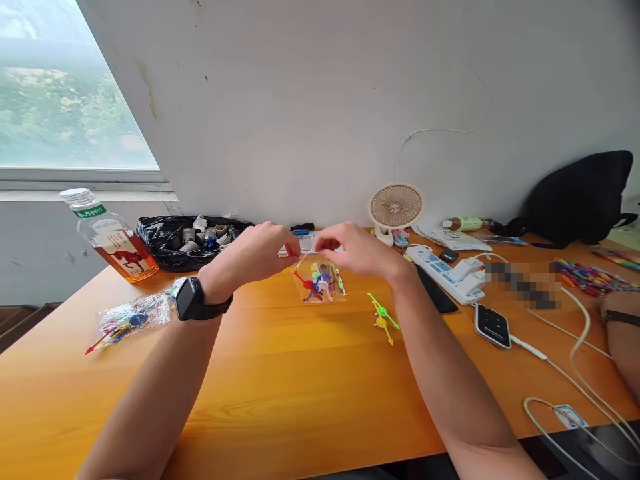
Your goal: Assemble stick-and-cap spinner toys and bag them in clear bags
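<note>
A small clear plastic bag (320, 283) hangs just above the table between my hands, with several coloured plastic pieces showing through it. My left hand (267, 250) pinches the bag's upper left corner, and a black watch sits on that wrist. At the upper right corner my right hand (353, 248) grips the same bag with closed fingertips. Beside my right forearm lie green and yellow arrow-shaped plastic pieces (383, 315). To the left, partly behind my left wrist, rests another clear bag (133, 317) of coloured pieces, a red arrow tip poking out.
A bottle of amber drink (123, 243) and a black bag of rubbish (193, 240) stand at the back left. At the back is a small fan (396, 207). A power strip (445, 275), a white-edged device (493, 327) and cables occupy the right. Another person's arm (623, 333) reaches the right edge.
</note>
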`<state>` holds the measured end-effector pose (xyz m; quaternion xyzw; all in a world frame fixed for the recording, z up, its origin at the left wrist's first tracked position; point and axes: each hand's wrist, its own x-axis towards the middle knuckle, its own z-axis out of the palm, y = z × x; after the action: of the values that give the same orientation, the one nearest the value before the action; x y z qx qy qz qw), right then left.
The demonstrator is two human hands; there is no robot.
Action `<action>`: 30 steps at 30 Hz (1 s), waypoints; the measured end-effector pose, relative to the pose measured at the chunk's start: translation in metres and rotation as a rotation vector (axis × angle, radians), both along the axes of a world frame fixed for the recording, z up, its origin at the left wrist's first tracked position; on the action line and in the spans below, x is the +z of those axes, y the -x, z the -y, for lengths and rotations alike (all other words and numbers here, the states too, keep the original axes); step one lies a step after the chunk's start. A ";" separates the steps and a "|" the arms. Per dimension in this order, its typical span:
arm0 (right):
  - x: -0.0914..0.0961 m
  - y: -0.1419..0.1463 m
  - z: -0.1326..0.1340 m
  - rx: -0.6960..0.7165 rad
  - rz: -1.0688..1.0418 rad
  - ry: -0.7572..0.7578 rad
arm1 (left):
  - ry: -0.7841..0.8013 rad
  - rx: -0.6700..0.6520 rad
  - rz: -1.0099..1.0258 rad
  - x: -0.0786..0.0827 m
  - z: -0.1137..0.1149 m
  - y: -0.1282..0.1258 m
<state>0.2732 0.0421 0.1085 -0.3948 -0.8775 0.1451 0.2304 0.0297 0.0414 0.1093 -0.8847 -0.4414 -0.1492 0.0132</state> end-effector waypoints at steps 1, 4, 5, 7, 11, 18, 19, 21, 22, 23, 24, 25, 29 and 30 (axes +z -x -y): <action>0.002 0.000 0.002 0.010 -0.029 -0.005 | -0.012 0.003 0.019 0.002 0.001 0.001; 0.008 -0.003 0.007 0.045 -0.065 0.011 | -0.023 -0.026 0.069 0.011 0.005 0.007; 0.010 -0.003 0.008 0.051 -0.079 0.011 | -0.023 -0.039 0.083 0.013 0.005 0.009; 0.011 -0.004 0.009 0.069 -0.106 0.021 | -0.007 -0.069 0.091 0.015 0.005 0.014; 0.012 -0.010 0.007 0.152 -0.025 0.233 | 0.127 -0.136 0.008 0.007 -0.003 0.017; -0.016 -0.064 -0.037 -0.100 0.275 0.480 | 0.153 -0.096 -0.097 -0.008 -0.009 0.006; -0.025 -0.073 -0.047 -0.164 0.373 0.576 | 0.149 -0.098 -0.097 -0.008 -0.008 0.006; -0.045 -0.088 -0.063 -0.257 0.492 0.772 | 0.141 -0.099 -0.087 -0.007 -0.006 0.006; -0.054 -0.093 -0.069 -0.273 0.524 0.818 | 0.140 -0.098 -0.081 -0.007 -0.005 0.006; -0.062 -0.096 -0.074 -0.261 0.535 0.854 | 0.139 -0.096 -0.075 -0.006 -0.005 0.006; -0.069 -0.098 -0.078 -0.252 0.547 0.881 | 0.139 -0.095 -0.072 -0.006 -0.004 0.006; -0.074 -0.100 -0.081 -0.243 0.551 0.898 | 0.139 -0.096 -0.070 -0.006 -0.004 0.006; -0.089 -0.097 -0.087 -0.228 0.565 0.962 | 0.134 -0.111 -0.069 -0.007 -0.005 0.005; -0.092 -0.096 -0.088 -0.227 0.570 0.981 | 0.135 -0.114 -0.069 -0.008 -0.006 0.005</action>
<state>0.3692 0.1299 0.0166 -0.5704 -0.6874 0.3972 -0.2108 0.0246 0.0472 0.1015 -0.9119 -0.3985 -0.0893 -0.0397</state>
